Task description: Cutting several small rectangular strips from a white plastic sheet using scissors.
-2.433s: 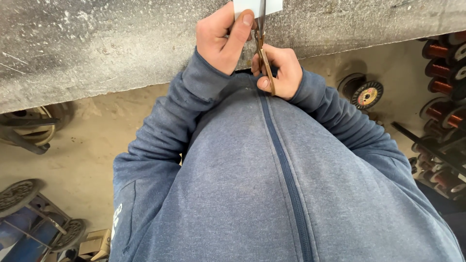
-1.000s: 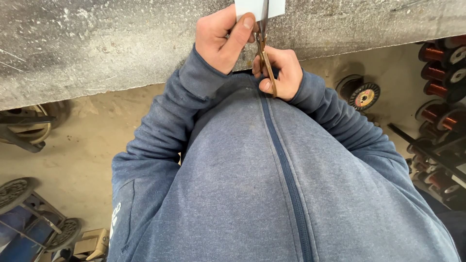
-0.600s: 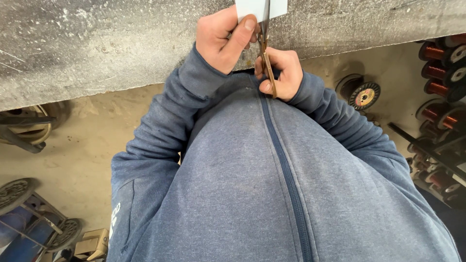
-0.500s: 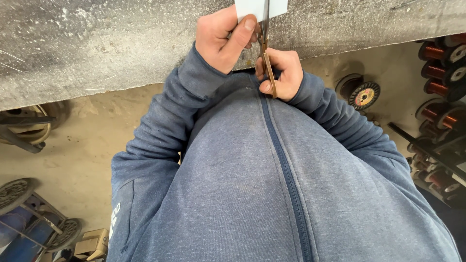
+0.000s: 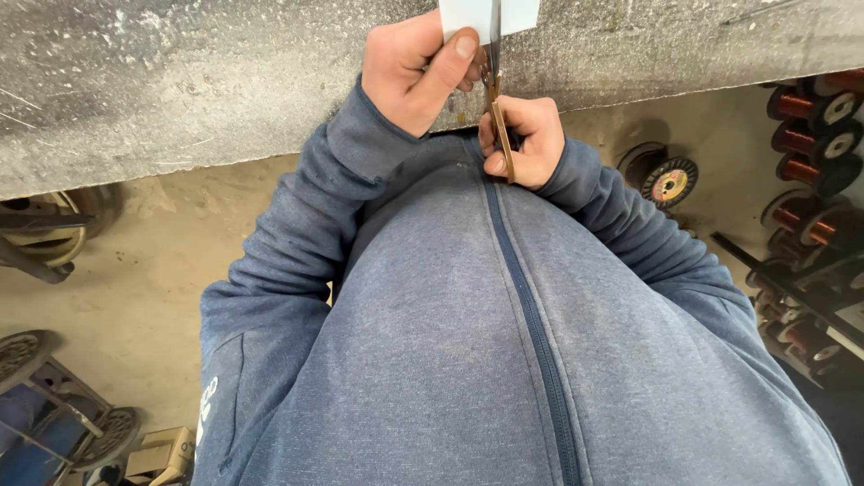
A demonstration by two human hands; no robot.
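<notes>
- The grey bench (image 5: 180,81) runs across the top; its near edge meets the person's blue zip jacket (image 5: 504,342).
- Left hand (image 5: 414,67) — arm bent up over the bench edge — pinches a white sheet (image 5: 468,13) between thumb and fingers.
- Right hand (image 5: 526,139), curled just below the edge, grips brown-handled scissors (image 5: 498,117) — blades pointing up into the sheet.
- Copper wire spools (image 5: 810,99) lie on the floor at right.

Scissors (image 5: 498,126) sit between both hands, paper sheet (image 5: 468,13) above the workbench (image 5: 180,81).
</notes>
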